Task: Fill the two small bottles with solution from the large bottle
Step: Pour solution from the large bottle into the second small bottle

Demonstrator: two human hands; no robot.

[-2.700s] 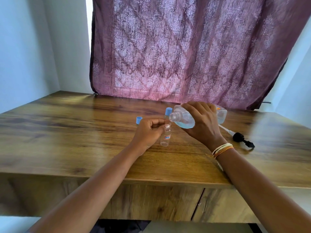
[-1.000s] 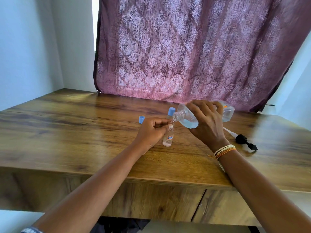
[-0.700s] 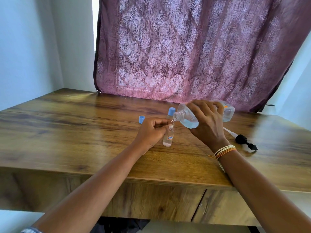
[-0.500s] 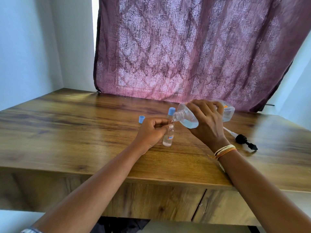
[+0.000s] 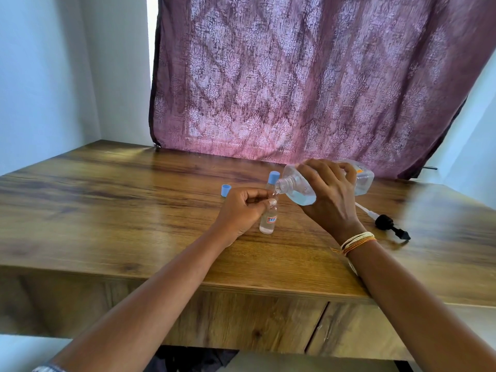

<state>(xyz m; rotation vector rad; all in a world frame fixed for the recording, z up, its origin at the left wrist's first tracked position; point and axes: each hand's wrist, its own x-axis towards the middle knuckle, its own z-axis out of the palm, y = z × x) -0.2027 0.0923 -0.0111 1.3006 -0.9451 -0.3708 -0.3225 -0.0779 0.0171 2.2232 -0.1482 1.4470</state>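
My right hand (image 5: 326, 197) grips the large clear bottle (image 5: 298, 187), tipped on its side with its open neck pointing left and pale blue liquid pooled low inside. Its mouth sits right over a small clear bottle (image 5: 268, 221) that stands upright on the wooden table (image 5: 120, 210). My left hand (image 5: 241, 210) pinches this small bottle near its top. Clear liquid shows in its lower part. Behind it stands a second small bottle with a blue cap (image 5: 273, 178), mostly hidden. A loose blue cap (image 5: 226, 190) lies left of my left hand.
A black pump head with a white tube (image 5: 386, 224) lies on the table right of my right wrist. A patterned maroon curtain (image 5: 308, 76) hangs behind the table, and pale walls stand on both sides. The table's front edge runs under my forearms.
Over the last second both hands and both bottles hold the same pose. Since the oldest frame the view has shifted slightly, and the large bottle's mouth has settled closer over the small bottle.
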